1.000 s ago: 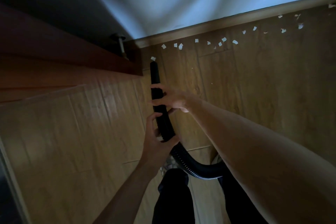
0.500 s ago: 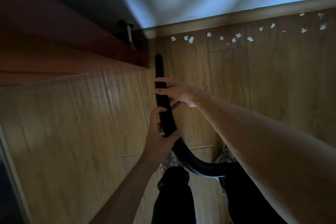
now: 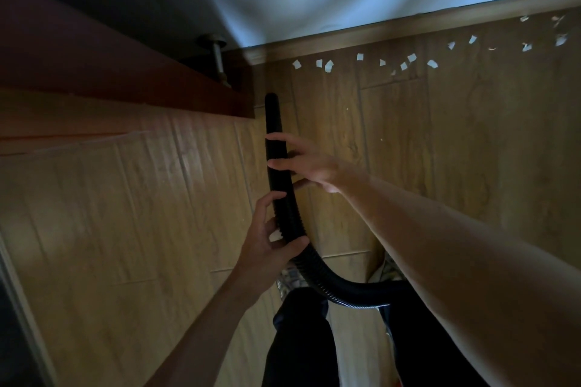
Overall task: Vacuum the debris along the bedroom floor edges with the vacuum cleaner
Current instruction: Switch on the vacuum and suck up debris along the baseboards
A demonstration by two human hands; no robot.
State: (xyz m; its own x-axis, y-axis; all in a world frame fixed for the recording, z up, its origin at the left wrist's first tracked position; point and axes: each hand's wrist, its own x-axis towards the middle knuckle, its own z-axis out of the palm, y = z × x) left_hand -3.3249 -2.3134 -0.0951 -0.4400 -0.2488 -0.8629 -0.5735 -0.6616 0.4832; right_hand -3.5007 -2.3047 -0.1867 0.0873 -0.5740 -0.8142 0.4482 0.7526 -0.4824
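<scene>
Bare left hand (image 3: 270,248) and right hand (image 3: 311,163), with forearms (image 3: 440,248) uncovered as far as the frame's edge. The legs wear plain dark, near-black trousers (image 3: 298,339). At the hems show the toes of pale shoes (image 3: 287,278) with a mottled grey pattern, dim in the low light

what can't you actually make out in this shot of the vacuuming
Head view:
Vacuum cleaner body: the hose passes behind the right arm, so the machine is hidden.
Nozzle tip: dark, faces away; floor contact unclear.
Paper scraps: the trail is cut off by the right edge.
Floor under the wooden furniture: lost in shadow.
</scene>
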